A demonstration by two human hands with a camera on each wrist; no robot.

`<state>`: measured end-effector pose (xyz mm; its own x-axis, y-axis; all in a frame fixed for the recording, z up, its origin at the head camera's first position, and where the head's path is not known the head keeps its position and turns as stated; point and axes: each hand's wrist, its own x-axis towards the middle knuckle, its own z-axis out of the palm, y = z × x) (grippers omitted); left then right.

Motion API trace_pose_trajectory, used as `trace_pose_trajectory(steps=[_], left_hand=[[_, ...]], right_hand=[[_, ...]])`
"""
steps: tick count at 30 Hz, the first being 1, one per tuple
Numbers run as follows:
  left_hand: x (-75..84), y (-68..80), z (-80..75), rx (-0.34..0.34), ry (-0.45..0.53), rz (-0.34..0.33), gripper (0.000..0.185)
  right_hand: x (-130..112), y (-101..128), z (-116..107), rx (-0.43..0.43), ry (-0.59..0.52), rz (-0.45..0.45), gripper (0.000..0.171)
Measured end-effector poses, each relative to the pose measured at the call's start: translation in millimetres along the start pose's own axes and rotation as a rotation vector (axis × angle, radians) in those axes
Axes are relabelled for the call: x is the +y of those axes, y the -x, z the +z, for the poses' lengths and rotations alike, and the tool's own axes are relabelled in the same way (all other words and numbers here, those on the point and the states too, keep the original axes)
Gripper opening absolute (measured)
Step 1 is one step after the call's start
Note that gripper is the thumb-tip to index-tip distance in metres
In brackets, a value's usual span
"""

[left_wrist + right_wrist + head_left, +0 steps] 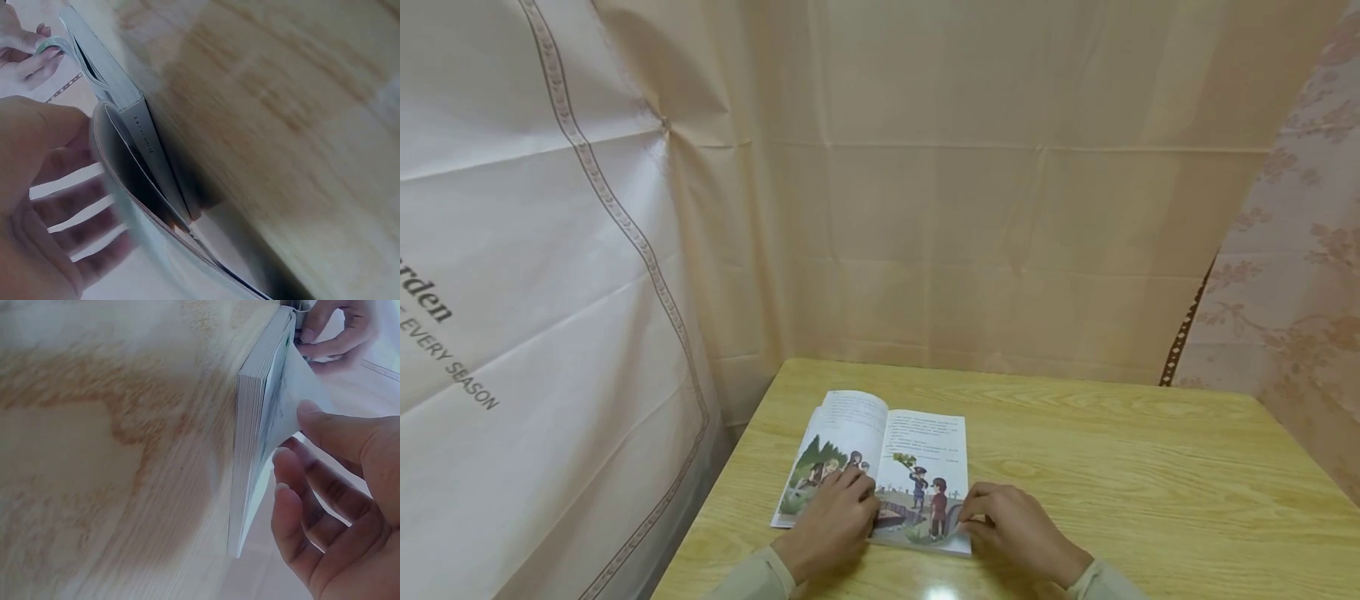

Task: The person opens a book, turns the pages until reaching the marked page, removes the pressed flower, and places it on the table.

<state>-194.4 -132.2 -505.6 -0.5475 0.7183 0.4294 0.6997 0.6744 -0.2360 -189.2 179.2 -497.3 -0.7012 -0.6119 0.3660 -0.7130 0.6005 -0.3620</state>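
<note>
Both of my hands sit low at the near edge of the bench [1120,450], forearms coming in from below with pale sleeves showing at the wrists. My left hand [833,523] lies palm down on the left page of the open book [880,467], fingers fairly straight and spread a little, pressing the page flat; from the left wrist view the same fingers [75,212] show loosely fanned beside the page edges, gripping nothing. My right hand [1015,527] rests at the lower right corner of the right page, knuckles up, fingers bent inward toward the corner. In the right wrist view my thumb [325,425] lies against a single lifted leaf while the other fingers curl just beside the stacked page edges, so I take it as pinching that one page at its outer edge, though the fingertip contact itself is partly hidden

That book lies open and flat on the front left part of the bench, between my two hands, near the hanging cloth [550,275] on the left. Its spine runs away from me, tilted slightly to the left, with the top of the pages pointing toward the far curtain [1000,192] and the illustrated bottom halves nearest me. Across both pages its long axis runs left to right
</note>
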Motion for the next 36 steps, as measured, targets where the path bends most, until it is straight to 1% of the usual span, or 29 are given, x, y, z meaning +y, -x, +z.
trace_pose_trajectory(steps=[1,4,6,8,12,16,21,24,30,33,36], left_hand=[[-0.1,0.7,0.2,-0.016,0.004,-0.008,0.008],[-1.6,1.6,-0.5,-0.061,0.035,-0.026,0.010],[-3.6,1.6,-2.2,-0.092,0.066,-0.036,0.011],[-6.4,1.5,-3.4,-0.118,0.098,-0.053,0.013],[-10.7,1.4,-5.6,-0.146,0.139,-0.073,0.015],[-12.8,0.8,-6.9,-0.171,0.170,-0.091,0.023],[-17.3,0.1,-8.7,-0.286,0.220,-0.151,0.038],[-21.2,0.1,-9.1,-0.329,0.253,-0.163,0.043],[-26.9,1.3,-9.0,-0.339,0.275,-0.126,0.051],[-28.4,3.1,-8.3,-0.323,0.266,-0.105,0.054],[-29.2,4.7,-7.5,-0.300,0.266,-0.089,0.056]], right_hand=[[0.1,0.3,-0.1,-0.011,-0.007,0.006,0.010],[0.4,0.5,-1.0,-0.071,-0.075,0.039,0.001],[0.3,-0.8,-1.0,-0.109,-0.115,0.071,0.007],[-1.0,-4.8,-1.1,-0.130,-0.137,0.104,0.014],[-4.8,-19.4,-0.5,-0.095,-0.078,0.132,0.013],[-3.5,-32.6,3.1,-0.052,-0.007,0.167,0.010],[-1.8,-44.6,9.2,-0.053,0.016,0.241,0.009],[-1.7,-53.7,13.7,-0.046,0.031,0.270,0.007],[1.0,-70.1,24.0,-0.050,0.058,0.321,0.020],[2.2,-75.6,29.2,-0.079,0.048,0.341,0.026],[3.3,-80.5,34.6,-0.095,0.040,0.357,0.029]])
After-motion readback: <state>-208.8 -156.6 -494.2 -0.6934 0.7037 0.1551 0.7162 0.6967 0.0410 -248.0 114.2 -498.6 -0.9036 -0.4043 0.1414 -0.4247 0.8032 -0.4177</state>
